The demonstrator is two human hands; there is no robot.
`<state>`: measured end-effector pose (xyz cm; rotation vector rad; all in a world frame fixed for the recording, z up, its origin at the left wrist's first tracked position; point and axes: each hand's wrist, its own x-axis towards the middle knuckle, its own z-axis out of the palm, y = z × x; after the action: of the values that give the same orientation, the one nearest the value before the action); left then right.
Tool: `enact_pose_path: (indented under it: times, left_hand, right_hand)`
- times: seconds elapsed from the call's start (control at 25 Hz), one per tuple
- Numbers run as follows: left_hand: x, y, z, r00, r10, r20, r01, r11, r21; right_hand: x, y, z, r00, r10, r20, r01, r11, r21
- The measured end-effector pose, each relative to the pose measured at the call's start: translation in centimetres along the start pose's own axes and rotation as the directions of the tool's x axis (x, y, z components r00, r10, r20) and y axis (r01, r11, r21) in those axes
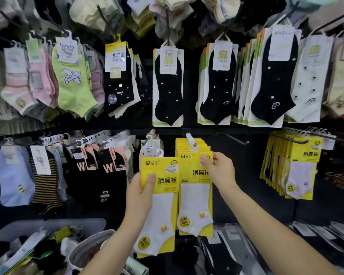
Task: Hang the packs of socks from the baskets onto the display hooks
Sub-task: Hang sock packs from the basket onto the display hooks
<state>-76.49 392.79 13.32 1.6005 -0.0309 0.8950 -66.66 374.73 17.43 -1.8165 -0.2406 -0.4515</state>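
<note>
Left hand [142,192] gripping loose yellow sock pack [163,207] — thumb in front, right hand [219,169] pinching top of hung pack [195,195], just beside

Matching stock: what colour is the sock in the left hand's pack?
The sock is white; head view shows it best.

Shop — sock packs [168,84] on hooks [191,138]

On the top row I see a lime-green sock with an airplane print [73,82], and to its right black dotted socks on white cards [168,86]. Lower left I make out a pale blue sock [14,175], a black-and-yellow striped sock [45,185] and black socks marked W [107,175]. Clear-wrapped packs [316,239] lie at lower right.
</note>
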Motion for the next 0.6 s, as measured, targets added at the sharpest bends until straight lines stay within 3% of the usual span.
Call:
enact_pose_path:
  times: [0.16, 0.2, 0.36, 0.6]
  left_hand:
    - [-1.4, 0.5, 2.8, 0.988, 0.045, 0.144, -0.042, 0.999, -0.028]
    - [-1.5, 0.6, 3.6, 0.984, 0.056, 0.168, -0.051, 0.998, -0.036]
    - [-1.3, 0.6, 6.4, 0.982, -0.007, 0.189, 0.021, 0.997, -0.074]
    - [0.3, 1.7, 8.3, 0.995, -0.001, 0.095, 0.009, 0.997, -0.078]
  right_hand:
    - [-1.4, 1.1, -1.2, 0.987, -0.021, -0.158, 0.033, 0.996, 0.078]
    - [-2.0, 1.1, -1.6, 0.986, -0.069, -0.153, 0.087, 0.99, 0.112]
    - [-3.5, 0.3, -1.8, 0.976, -0.174, 0.128, 0.145, 0.968, 0.204]
    - [-1.1, -1.6, -2.4, 0.993, -0.109, 0.048, 0.102, 0.985, 0.14]
